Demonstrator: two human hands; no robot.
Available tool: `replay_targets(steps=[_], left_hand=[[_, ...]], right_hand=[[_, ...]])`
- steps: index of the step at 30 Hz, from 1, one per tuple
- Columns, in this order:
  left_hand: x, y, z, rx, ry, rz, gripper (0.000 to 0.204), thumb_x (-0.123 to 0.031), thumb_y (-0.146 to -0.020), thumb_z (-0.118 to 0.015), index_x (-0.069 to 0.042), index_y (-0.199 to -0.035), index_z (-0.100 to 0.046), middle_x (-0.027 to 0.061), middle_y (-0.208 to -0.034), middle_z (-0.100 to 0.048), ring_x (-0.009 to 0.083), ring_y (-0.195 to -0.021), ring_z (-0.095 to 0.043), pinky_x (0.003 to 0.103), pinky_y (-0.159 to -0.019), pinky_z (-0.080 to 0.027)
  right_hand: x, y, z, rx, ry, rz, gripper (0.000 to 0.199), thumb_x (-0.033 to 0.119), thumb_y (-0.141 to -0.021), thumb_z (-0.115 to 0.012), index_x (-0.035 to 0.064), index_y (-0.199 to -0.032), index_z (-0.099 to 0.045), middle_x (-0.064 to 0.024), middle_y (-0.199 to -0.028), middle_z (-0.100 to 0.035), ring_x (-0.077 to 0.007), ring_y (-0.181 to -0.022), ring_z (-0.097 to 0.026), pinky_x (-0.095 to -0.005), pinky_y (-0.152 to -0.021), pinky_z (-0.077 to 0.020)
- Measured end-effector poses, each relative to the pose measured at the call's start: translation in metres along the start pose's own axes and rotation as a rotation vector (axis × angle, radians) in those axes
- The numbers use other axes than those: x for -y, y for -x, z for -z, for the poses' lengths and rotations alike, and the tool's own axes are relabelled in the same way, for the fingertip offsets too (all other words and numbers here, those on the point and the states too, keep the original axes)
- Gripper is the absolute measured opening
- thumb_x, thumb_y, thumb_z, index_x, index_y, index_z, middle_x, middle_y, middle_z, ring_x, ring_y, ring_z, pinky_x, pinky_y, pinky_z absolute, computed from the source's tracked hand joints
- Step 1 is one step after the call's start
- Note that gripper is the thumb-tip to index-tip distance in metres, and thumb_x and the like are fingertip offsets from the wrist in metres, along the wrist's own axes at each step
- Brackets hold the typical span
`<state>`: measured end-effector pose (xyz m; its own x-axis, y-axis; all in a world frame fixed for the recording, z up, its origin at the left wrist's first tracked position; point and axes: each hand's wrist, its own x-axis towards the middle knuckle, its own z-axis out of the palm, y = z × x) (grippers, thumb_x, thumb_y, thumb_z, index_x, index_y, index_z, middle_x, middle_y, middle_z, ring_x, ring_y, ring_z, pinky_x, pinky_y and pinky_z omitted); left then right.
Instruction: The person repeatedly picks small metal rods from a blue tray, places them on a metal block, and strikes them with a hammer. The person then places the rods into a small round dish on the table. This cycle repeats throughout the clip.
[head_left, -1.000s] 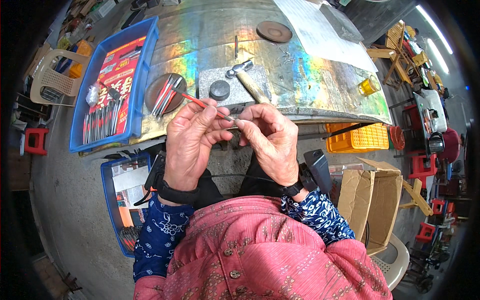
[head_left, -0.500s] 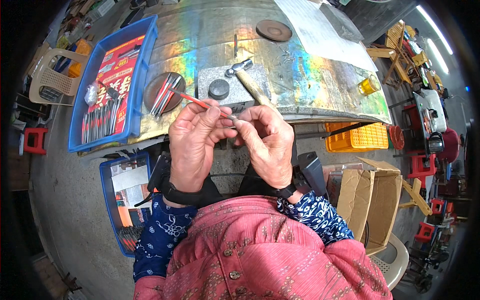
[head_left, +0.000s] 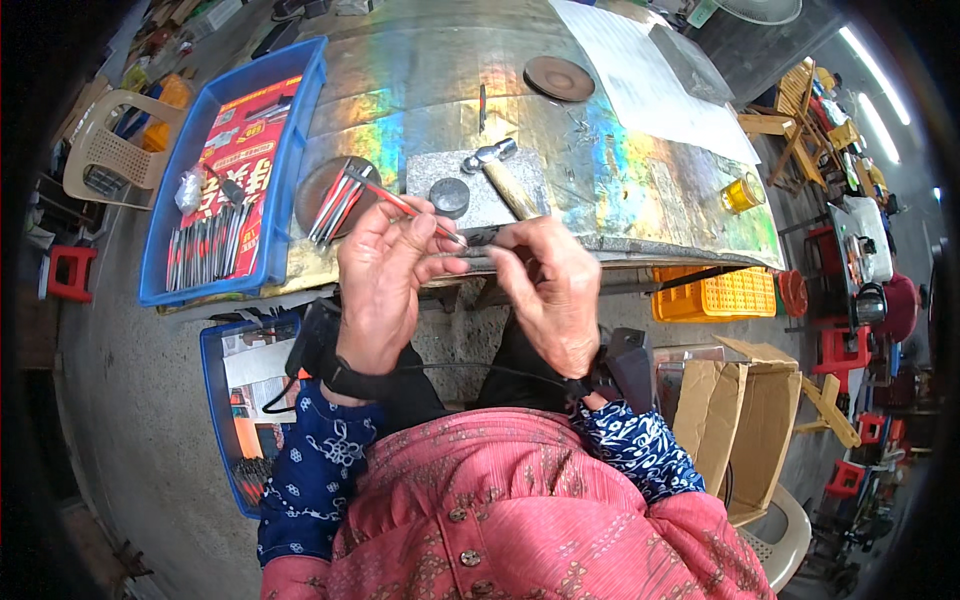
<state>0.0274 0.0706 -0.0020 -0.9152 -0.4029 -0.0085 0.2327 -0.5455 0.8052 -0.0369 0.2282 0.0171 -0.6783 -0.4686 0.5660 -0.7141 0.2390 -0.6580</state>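
My left hand [head_left: 385, 275] pinches a thin red-handled tool [head_left: 400, 203] whose tip points right toward a small dark metal piece [head_left: 483, 237]. My right hand [head_left: 550, 290] grips that dark piece from the right, so both hands meet over the near edge of the metal-topped table [head_left: 640, 190]. Just beyond the hands lies a grey stone slab [head_left: 470, 180] with a round dark weight [head_left: 449, 196] and a small hammer [head_left: 505, 175] on it. Left of the slab, a round dish [head_left: 325, 195] holds several more red-handled tools.
A blue tray [head_left: 235, 165] on the table's left holds a red packet and several thin metal tools. Another blue tray [head_left: 235, 400] sits on the floor at lower left. A yellow crate [head_left: 715, 295], an open cardboard box [head_left: 740, 420], red stools and a plastic chair stand around.
Both hands have shifted slightly up and toward the table edge, still joined on the small piece. The red-handled tool has tilted a little flatter.
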Motion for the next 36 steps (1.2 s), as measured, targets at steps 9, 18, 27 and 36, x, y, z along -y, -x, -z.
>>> replay_targets(steps=[9, 18, 27, 36], left_hand=[[-0.006, -0.044, 0.011, -0.008, -0.380, -0.193, 0.013, -0.003, -0.093, -0.058, 0.002, -0.104, -0.057, 0.0122, -0.088, -0.066, 0.0141, -0.073, -0.065, 0.023, -0.058, -0.057], [0.001, -0.052, 0.004, -0.037, -0.551, -0.273, 0.008, 0.001, -0.088, -0.061, 0.002, -0.096, -0.061, 0.0051, -0.079, -0.065, 0.0074, -0.067, -0.062, 0.018, -0.054, -0.050], [0.001, -0.049, 0.003, -0.024, -0.675, -0.305, 0.010, -0.002, -0.091, -0.060, 0.004, -0.099, -0.060, 0.0065, -0.082, -0.066, 0.0080, -0.071, -0.062, 0.020, -0.058, -0.052], [0.006, -0.044, -0.002, -0.038, -0.952, -0.556, 0.014, 0.001, -0.081, -0.068, 0.001, -0.095, -0.065, 0.0125, -0.083, -0.069, 0.0198, -0.077, -0.070, 0.028, -0.066, -0.052]], right_hand=[[-0.032, -0.006, 0.020, 0.120, 0.513, 0.005, 0.030, 0.010, -0.079, -0.070, 0.0058, -0.108, -0.060, -0.0141, -0.096, -0.057, -0.0350, -0.082, -0.060, -0.0405, -0.070, -0.0485], [-0.041, 0.000, 0.012, 0.190, 0.454, -0.125, 0.040, 0.010, -0.080, -0.069, 0.0064, -0.117, -0.054, -0.0168, -0.094, -0.056, -0.0377, -0.084, -0.059, -0.0423, -0.070, -0.0486], [-0.042, -0.001, 0.011, 0.180, 0.421, -0.129, 0.041, 0.008, -0.079, -0.069, 0.0053, -0.117, -0.053, -0.0172, -0.093, -0.057, -0.0378, -0.083, -0.059, -0.0422, -0.070, -0.0484], [-0.042, -0.004, -0.001, 0.121, 0.636, -0.104, 0.035, 0.003, -0.082, -0.061, 0.0004, -0.116, -0.052, -0.0181, -0.093, -0.058, -0.0370, -0.083, -0.060, -0.0429, -0.069, -0.0490]])
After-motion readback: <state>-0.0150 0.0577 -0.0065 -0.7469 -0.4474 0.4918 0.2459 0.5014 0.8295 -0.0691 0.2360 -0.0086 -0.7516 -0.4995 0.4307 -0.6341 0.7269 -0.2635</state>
